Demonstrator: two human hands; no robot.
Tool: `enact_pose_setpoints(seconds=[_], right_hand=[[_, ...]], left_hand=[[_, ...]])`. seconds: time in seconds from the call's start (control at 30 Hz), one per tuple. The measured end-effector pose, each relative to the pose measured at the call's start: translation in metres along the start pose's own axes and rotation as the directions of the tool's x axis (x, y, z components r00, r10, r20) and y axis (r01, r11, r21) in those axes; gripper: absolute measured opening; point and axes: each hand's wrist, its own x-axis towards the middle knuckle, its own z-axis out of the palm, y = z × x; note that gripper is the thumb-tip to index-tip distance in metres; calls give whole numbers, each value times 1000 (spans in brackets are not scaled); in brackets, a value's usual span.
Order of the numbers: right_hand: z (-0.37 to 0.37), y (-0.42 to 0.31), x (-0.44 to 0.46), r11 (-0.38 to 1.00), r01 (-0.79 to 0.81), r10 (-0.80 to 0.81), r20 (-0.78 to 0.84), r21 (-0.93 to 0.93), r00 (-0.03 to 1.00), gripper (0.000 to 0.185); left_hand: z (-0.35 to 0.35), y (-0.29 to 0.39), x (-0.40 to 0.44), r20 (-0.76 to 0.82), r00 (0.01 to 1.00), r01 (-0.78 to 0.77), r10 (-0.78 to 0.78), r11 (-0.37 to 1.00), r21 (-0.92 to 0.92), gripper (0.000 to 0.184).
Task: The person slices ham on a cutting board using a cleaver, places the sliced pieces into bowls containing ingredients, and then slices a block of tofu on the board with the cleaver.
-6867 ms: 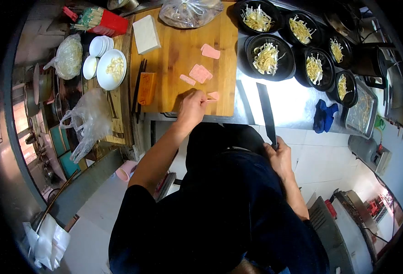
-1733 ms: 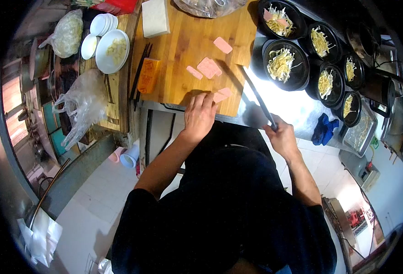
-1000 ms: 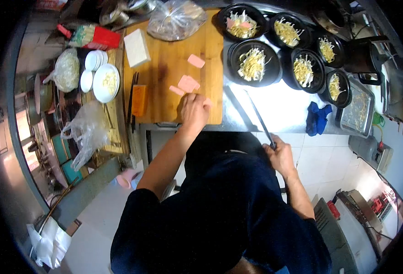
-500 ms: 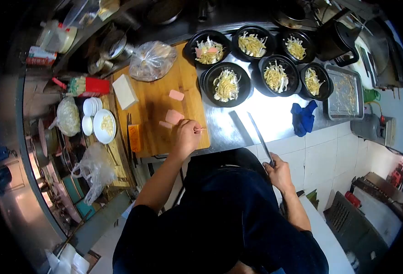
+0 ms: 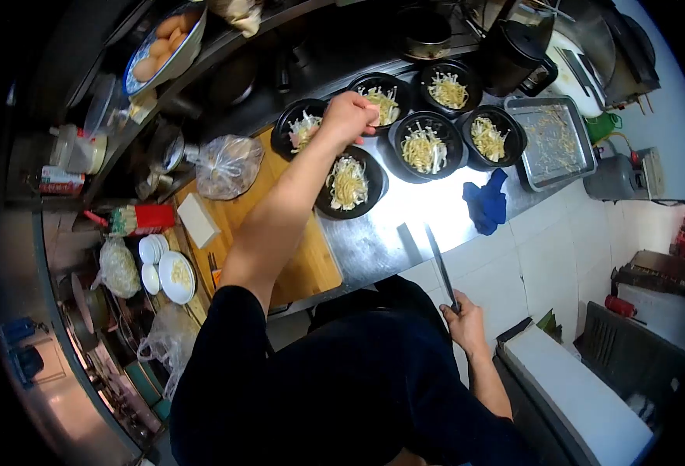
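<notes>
My left hand is stretched over the black bowls, its fingers pinched on a pink slice. Under and beside it is a black bowl with pale enoki mushrooms. Another bowl, left of the hand, also holds mushrooms. My right hand is closed round the handle of a knife, whose blade points up along the steel counter's front edge. My left arm hides much of the wooden cutting board and the pink slices there.
A white block and a tied plastic bag are at the board's left and back. Several more mushroom bowls, a blue cloth and a metal tray stand to the right. White dishes are at the left.
My left hand has lifted from the board and reached forward over the bowls with a pink slice. My right hand still holds the knife. The view has turned and shifted.
</notes>
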Motion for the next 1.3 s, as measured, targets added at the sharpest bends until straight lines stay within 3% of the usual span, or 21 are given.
enact_pose_setpoints(seconds=[0.13,0.17,0.23,0.27,0.33,0.37,0.47,0.53,0.57,0.6,0.67,0.73,0.9,1.03,1.1,1.13,1.2,1.23,1.3], right_hand=[[10,22,-14,999,-30,31,-54,20,998,50],[11,25,-16,998,-58,60,-55,30,997,50],[13,26,-18,995,-92,94,-38,42,995,49],[11,23,-17,988,-135,136,-21,69,990,49],[4,14,-12,982,-175,174,28,75,984,48],[-1,7,-7,987,-152,151,19,43,988,48],[7,27,9,999,38,-38,-5,-37,999,47],[5,17,20,999,-14,16,76,-30,997,47],[3,4,23,999,1,3,86,-44,996,47],[-1,-12,24,996,20,-12,103,-84,995,47],[-1,-20,24,989,44,-27,125,-138,992,46],[3,-17,27,979,147,-132,113,-142,985,45],[0,-25,19,966,177,-151,146,-187,978,45],[5,-22,12,966,176,-148,154,-188,977,46],[6,-19,9,965,181,-152,159,-188,975,47],[7,-21,9,964,189,-158,168,-188,973,47],[10,-24,10,962,196,-160,190,-189,969,48],[12,-25,13,958,215,-175,208,-189,962,47],[15,-29,20,954,228,-179,239,-194,954,47]], left_hand=[[-16,12,37,-195,980,75,29,861,504,64],[-25,8,30,-228,972,60,59,875,480,68],[-62,-19,26,-202,976,39,87,835,550,61],[-86,-46,24,-195,959,-33,204,769,638,54],[-140,-109,9,-209,973,3,103,890,455,47],[-154,-119,-17,-247,967,69,54,884,462,45],[-192,-176,-102,-349,935,216,-60,878,428,36],[-206,-227,-125,-237,971,127,13,815,566,30],[-185,-192,-149,-315,938,323,-143,685,653,27],[-182,-203,-156,-327,934,333,-147,693,640,27],[-175,-236,-168,-143,952,-30,270,550,834,33],[-171,-242,-168,-131,960,-32,246,565,824,35],[-168,-236,-165,-84,975,-18,208,447,894,24],[-168,-224,-164,-90,983,6,160,461,887,22],[-162,-202,-169,-193,976,213,-104,659,721,20],[-157,-190,-177,-194,975,218,-111,657,721,20],[-139,-165,-209,-223,935,342,-276,870,356,21],[-129,-187,-217,-224,931,352,-287,866,354,21],[-102,-247,-235,-251,935,295,-252,944,147,21]])
